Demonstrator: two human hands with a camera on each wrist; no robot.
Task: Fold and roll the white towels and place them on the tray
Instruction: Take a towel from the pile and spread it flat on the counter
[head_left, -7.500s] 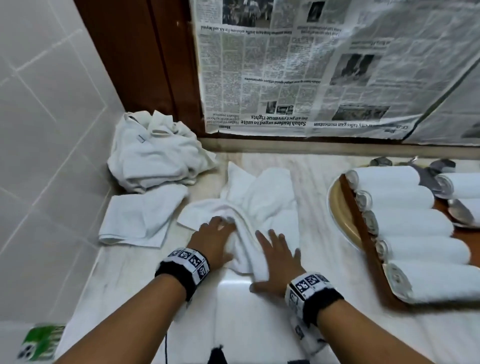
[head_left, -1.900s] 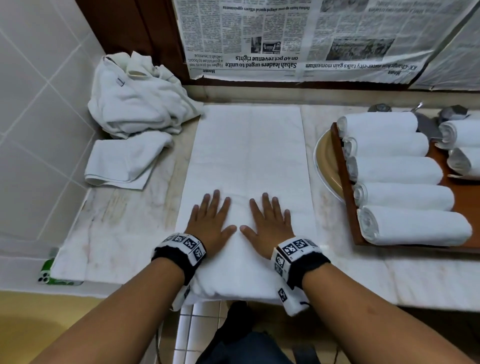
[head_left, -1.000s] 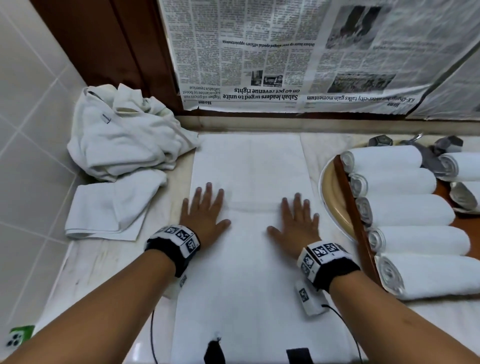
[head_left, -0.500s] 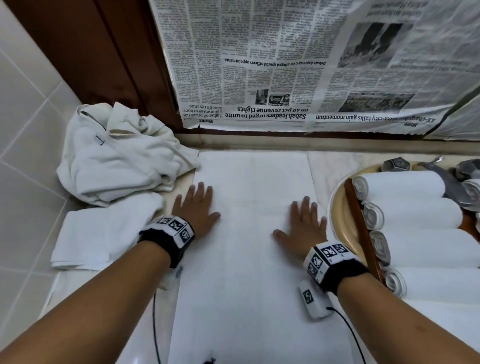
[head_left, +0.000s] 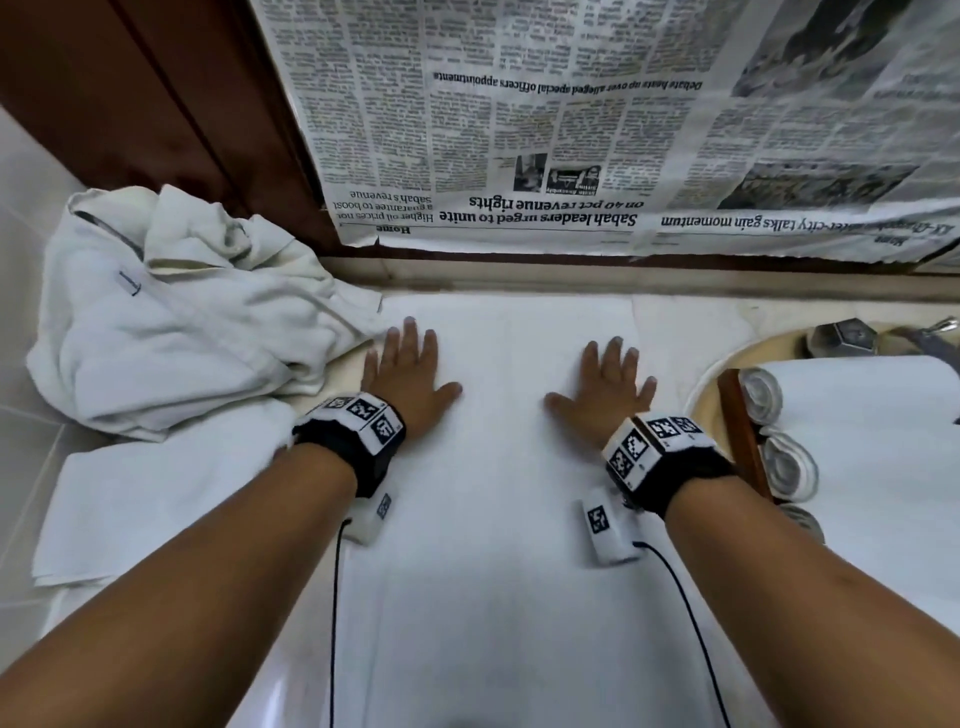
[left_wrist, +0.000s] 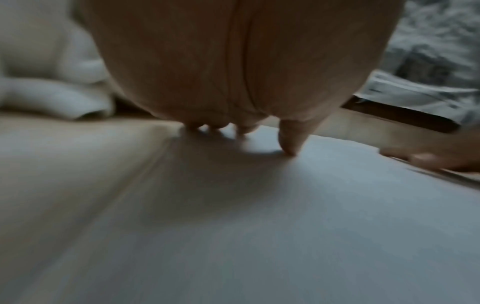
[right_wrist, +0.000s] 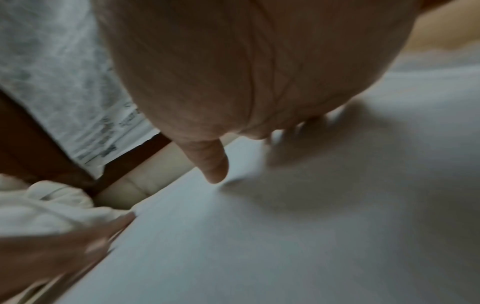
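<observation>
On the marble counter (head_left: 691, 332), straight ahead at twelve o'clock from the person, the flat towel (head_left: 498, 519) lies spread as a long strip, its long axis running from six o'clock, at the near counter edge, to twelve o'clock, where its far short edge nearly meets the wall ledge under the newspaper (head_left: 571, 130). The left hand (head_left: 408, 371) rests palm down along the strip's nine o'clock long edge, fingers straight and spread, gripping nothing. The right hand (head_left: 605, 387) lies the same way by the three o'clock edge, fingers flat and apart, thumb turned inward. Both wrist views are blurred, yet each shows a thumb and fingertips touching the cloth with nothing pinched.

Both hands sit in the far half of the strip, so the far short edge is just beyond the fingertips at twelve o'clock, equally near to each hand, while the near end lies behind the wrists. A fold or roll along the long axis would likely start from one of these short ends.

The tray (head_left: 740, 431) stands at three o'clock, nearer the right hand, already carrying rolled towels (head_left: 857, 395) whose long axes run nine to three. At ten o'clock, beside the left hand, the crumpled pile (head_left: 171, 322) lies over a loosely folded towel (head_left: 156, 499).
</observation>
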